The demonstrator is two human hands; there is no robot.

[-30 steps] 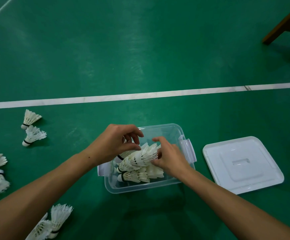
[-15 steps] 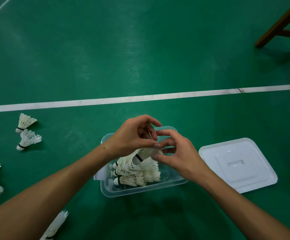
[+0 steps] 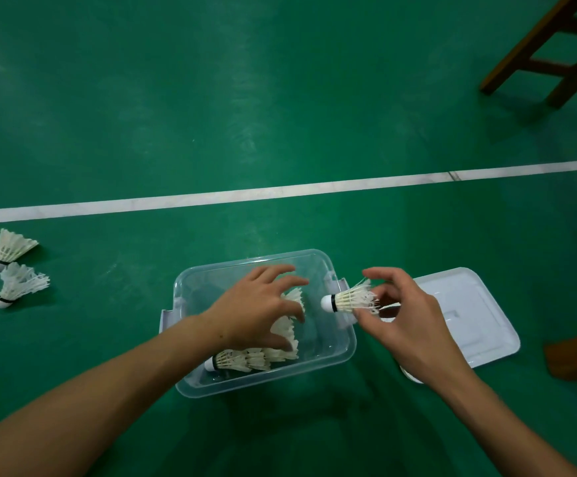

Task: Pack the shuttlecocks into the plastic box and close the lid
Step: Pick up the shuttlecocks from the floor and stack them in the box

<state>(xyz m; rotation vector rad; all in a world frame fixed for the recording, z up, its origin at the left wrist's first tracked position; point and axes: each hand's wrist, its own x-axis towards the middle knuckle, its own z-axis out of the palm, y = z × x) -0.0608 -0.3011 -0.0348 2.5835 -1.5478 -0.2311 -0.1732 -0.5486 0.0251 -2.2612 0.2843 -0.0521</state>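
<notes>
several shuttlecocks [image 3: 245, 358] lie in the plastic box [image 3: 343, 354]; right hand [image 3: 407, 318] pinches another [image 3: 349, 299], left hand [image 3: 259, 311] spread above. two [image 3: 15, 266] wait on the floor's left edge; lid [image 3: 479, 325] off.

Badminton court: green floor [image 3: 211, 98], white line [image 3: 280, 192], shuttlecocks [image 3: 11, 249].

Right hand [image 3: 405, 318] pinching shuttlecock [image 3: 349, 299], left hand [image 3: 257, 313] over plastic box [image 3: 343, 352]

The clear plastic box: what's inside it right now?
White shuttlecocks lie stacked inside the plastic box. The left hand spreads over them, hiding how many there are.
</notes>
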